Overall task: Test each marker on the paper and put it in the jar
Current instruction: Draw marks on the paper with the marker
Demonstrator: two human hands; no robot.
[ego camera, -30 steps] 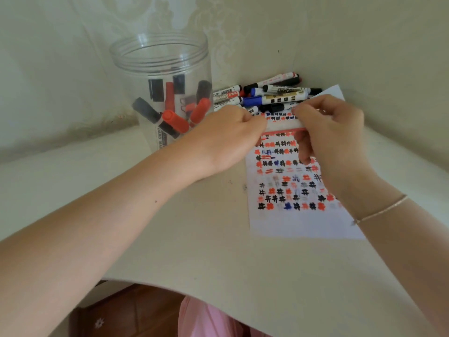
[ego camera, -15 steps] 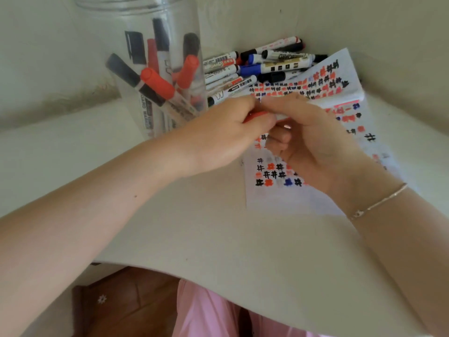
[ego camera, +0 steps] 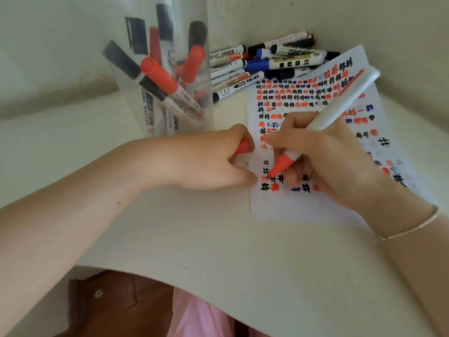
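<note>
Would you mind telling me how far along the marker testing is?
Several markers already stand in the jar. The right hand is marking the paper with a red marker; the left hand holds its cap. A pile of markers remains.

White paper (ego camera: 291,210): red, black, blue hash marks. Held marker (ego camera: 337,113): white barrel, red tip.

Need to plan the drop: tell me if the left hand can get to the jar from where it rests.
Probably yes: the left hand lies just in front of the jar with nothing between, though it holds a red cap.
</note>
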